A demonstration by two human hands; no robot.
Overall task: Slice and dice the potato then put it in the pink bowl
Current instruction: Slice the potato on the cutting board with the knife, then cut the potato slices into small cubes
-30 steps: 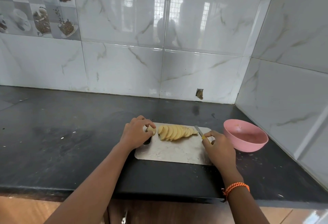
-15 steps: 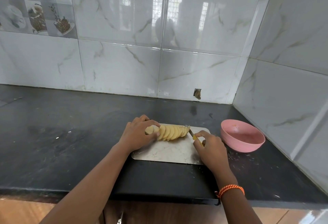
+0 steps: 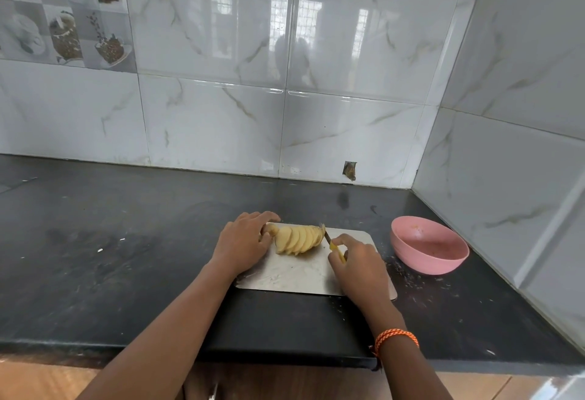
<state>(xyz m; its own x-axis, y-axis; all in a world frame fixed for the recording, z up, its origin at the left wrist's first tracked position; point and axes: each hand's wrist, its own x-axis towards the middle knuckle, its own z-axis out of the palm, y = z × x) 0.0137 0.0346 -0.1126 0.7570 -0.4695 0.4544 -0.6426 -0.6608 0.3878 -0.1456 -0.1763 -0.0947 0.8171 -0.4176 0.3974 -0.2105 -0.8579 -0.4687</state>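
A peeled potato, cut into several pale yellow slices point(image 3: 297, 239), lies fanned out on a steel cutting board point(image 3: 294, 276) on the black counter. My left hand point(image 3: 245, 243) rests against the left end of the row, fingers curved over the end piece. My right hand point(image 3: 357, 268) grips a small knife with a yellow handle point(image 3: 337, 251); its blade touches the right end of the slices. The pink bowl point(image 3: 429, 249) stands to the right of the board and holds only a few specks.
The black counter point(image 3: 126, 257) stretches far to the left. White tiled walls close in behind and on the right, just past the bowl. The counter's front edge runs right below the board.
My left hand has slid the end piece right, closing the slices into a tighter row. My right hand has brought the knife left against the row's right end.
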